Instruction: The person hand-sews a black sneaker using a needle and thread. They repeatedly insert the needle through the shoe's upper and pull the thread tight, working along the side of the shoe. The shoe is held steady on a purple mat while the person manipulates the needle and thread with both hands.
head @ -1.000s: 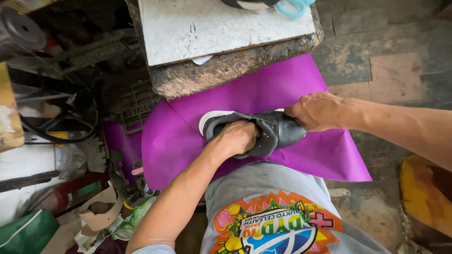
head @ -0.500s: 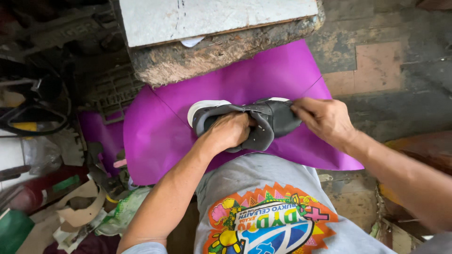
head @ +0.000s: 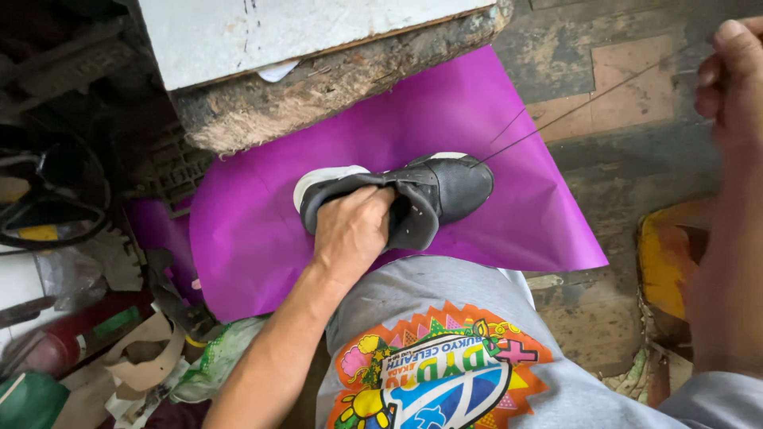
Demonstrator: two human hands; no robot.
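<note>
Surroundings: a purple sheet [head: 445,119] is spread over your lap and the patchy, worn floor [head: 628,87]. Above it, at the top of the view, stands a rough block [head: 334,87] capped by a pale grey slab [head: 262,32]; the block's ragged lower edge overhangs the sheet's upper margin, near the shoe but apart from it. To the left lies a clutter of dark metal parts, a black looped cable [head: 48,191], a red cylinder [head: 71,338] and scraps of paper and plastic. At the right edge sits a yellow, worn object [head: 664,254], partly hidden behind your right forearm. Your grey printed shirt [head: 445,357] fills the lower middle.

Subject: the dark grey shoe [head: 445,191] with a white sole rests on the purple sheet, just above your lap. Its long axis runs nearly level across the view, the toe pointing right and slightly up, the heel to the left, the opening turned toward you.

Hands: your left hand [head: 354,230] is pushed into the shoe's opening, fingers curled around its collar and gripping it. Your right hand [head: 731,87] is raised at the upper right, well away from the shoe, closed on a thin thread [head: 572,107] that runs taut from the shoe's toe side up to it.
</note>
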